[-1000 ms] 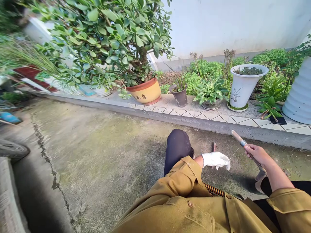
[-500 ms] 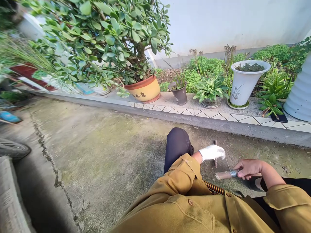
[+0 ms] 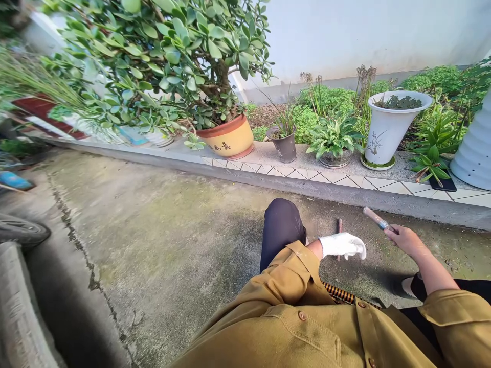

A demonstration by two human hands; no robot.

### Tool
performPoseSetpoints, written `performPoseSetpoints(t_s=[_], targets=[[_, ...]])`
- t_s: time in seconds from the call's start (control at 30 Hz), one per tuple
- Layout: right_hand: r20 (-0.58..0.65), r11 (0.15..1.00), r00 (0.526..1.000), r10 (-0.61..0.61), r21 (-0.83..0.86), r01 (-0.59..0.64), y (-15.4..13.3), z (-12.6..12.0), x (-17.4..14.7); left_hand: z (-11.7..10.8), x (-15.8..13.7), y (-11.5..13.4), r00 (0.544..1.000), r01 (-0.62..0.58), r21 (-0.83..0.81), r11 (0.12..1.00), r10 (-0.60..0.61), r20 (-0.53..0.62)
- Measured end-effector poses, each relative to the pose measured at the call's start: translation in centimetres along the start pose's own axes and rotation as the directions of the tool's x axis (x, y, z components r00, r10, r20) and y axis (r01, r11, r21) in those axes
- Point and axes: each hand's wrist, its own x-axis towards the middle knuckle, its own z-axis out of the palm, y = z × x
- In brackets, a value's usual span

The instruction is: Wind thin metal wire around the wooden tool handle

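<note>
My left hand (image 3: pixel 343 245), in a white glove, is closed with its fingers curled downward. A faint thin wire (image 3: pixel 369 241) shows by its fingertips; the grip itself is hidden under the fingers. My bare right hand (image 3: pixel 404 240) is wrapped round one end of a short wooden stick (image 3: pixel 372 215), which points up and to the left. Silvery wire is wound in a coil (image 3: pixel 383 225) on the stick, just ahead of the right fingers. Beneath my left hand, a second brownish stick (image 3: pixel 339 226) is partly covered by the glove.
A raised tiled ledge (image 3: pixel 307 175) runs across in front of me. On it stand a large yellow pot (image 3: pixel 230 139), a small dark pot (image 3: pixel 284 148) and a tall white pot (image 3: pixel 395 128). A dark phone (image 3: pixel 445 183) lies on the ledge. A tire (image 3: pixel 23 228) is at far left.
My right hand has swung the stick up and away from me, so it now points up-left. My gloved left hand has shifted slightly right, and the two hands are further apart.
</note>
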Motion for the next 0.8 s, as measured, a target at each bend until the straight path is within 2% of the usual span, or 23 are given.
performPoseSetpoints(t_s=[0.07,0.1,0.2,0.3,0.37,0.43,0.5,0.57,0.6,0.63,0.67,0.73,0.8], targets=[[0.036,0.962,0.999,-0.013,-0.273,0.022,0.1,0.9,0.3,0.0,0.0,0.0,1.0,0.006,0.011,1.0,-0.006,-0.03],[0.079,0.934,0.997,-0.02,-0.354,0.047,-0.1,1.3,0.2,-0.1,-0.1,0.0,0.999,0.005,0.02,1.0,-0.004,-0.047],[0.293,0.901,0.956,-0.007,-0.414,0.133,-0.8,2.4,-0.4,-0.4,-0.5,0.4,0.991,-0.003,0.11,0.994,0.017,-0.131],[0.497,0.924,0.868,0.006,-0.335,0.185,-1.6,3.2,-1.5,-0.8,-1.0,1.2,0.971,0.01,0.245,0.969,0.048,-0.232],[0.598,0.954,0.801,0.018,-0.251,0.166,-2.0,3.4,-2.1,-1.2,-1.1,1.5,0.958,0.031,0.281,0.959,0.052,-0.283],[0.702,0.984,0.712,0.009,-0.135,0.12,-2.3,3.2,-2.6,-1.6,-0.9,1.3,0.94,0.052,0.279,0.959,0.048,-0.339],[0.79,0.997,0.61,-0.065,0.023,0.076,-2.8,2.6,-3.1,-2.1,-0.5,0.6,0.917,0.068,0.263,0.962,0.043,-0.397],[0.815,0.976,0.542,-0.203,0.212,0.046,-3.4,1.4,-3.7,-2.4,0.0,-0.1,0.896,0.063,0.233,0.97,0.048,-0.441],[0.796,0.952,0.539,-0.276,0.304,0.037,-3.7,0.8,-4.0,-2.4,0.2,-0.5,0.892,0.049,0.199,0.979,0.047,-0.45],[0.752,0.92,0.563,-0.342,0.389,0.04,-3.9,0.0,-4.1,-2.3,0.3,-0.7,0.892,0.033,0.162,0.986,0.044,-0.45],[0.682,0.882,0.613,-0.399,0.467,0.054,-4.1,-0.7,-4.3,-2.1,0.4,-0.9,0.902,0.015,0.125,0.992,0.041,-0.43],[0.47,0.796,0.757,-0.454,0.596,0.108,-3.9,-1.9,-4.1,-1.5,0.5,-1.1,0.945,-0.014,0.07,0.997,0.036,-0.324],[0.243,0.739,0.883,-0.402,0.656,0.156,-3.2,-2.4,-3.5,-0.8,0.5,-1.0,0.983,-0.036,0.043,0.998,0.043,-0.179]])
